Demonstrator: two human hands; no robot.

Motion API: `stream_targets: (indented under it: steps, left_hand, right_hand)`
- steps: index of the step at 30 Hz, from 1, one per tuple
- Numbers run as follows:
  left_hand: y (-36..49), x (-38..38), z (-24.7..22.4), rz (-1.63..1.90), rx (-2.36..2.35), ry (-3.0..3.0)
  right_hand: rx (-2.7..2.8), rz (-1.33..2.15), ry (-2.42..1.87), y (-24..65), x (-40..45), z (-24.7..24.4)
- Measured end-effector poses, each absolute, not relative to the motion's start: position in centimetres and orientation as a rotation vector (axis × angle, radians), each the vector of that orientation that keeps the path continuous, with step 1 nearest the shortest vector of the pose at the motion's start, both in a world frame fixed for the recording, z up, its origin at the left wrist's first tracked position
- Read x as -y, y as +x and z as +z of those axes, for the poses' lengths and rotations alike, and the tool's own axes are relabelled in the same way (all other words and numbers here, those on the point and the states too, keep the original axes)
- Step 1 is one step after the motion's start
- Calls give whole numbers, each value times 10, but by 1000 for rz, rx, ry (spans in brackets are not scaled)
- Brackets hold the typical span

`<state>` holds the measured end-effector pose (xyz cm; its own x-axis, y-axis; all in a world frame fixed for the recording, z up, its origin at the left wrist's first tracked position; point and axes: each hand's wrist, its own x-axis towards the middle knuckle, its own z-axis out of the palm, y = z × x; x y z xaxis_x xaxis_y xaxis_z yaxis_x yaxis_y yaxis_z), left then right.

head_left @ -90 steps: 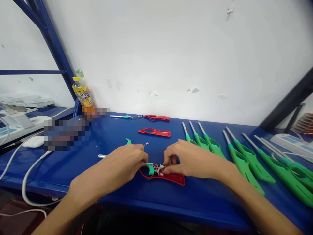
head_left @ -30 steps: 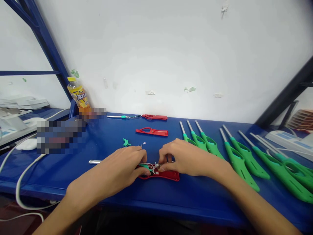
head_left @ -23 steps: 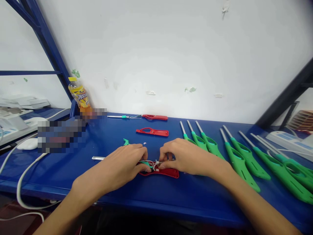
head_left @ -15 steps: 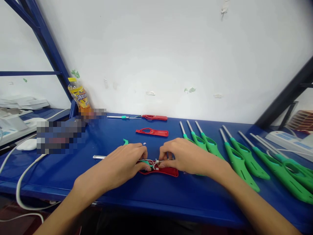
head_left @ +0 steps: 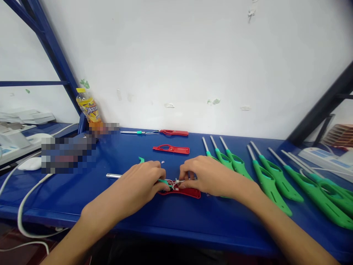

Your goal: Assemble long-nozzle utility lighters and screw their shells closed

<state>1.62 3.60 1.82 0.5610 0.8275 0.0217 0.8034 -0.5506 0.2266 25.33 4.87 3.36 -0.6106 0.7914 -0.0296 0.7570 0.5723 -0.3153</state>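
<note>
One blue table (head_left: pixel 171 224) meets a white wall (head_left: pixel 176 62); left fingers (head_left: pixel 164 187) pinch a green part (head_left: pixel 164 181), right fingers (head_left: pixel 189 184) a fitting (head_left: pixel 177 181).

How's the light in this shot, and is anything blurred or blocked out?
Head view: white wall bright, space beneath the blue table dark. Head view: blocky pixels mask a patch at left; white wires between left hand and right hand show little fine detail.
</note>
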Motion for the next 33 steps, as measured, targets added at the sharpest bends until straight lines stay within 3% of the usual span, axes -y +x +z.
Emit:
stream_targets:
  steps: [33]
  left_hand:
    - [24, -29, 16, 115, -1363, 2692]
  right_hand:
    - [2727, 513, -1209, 265, -46, 36]
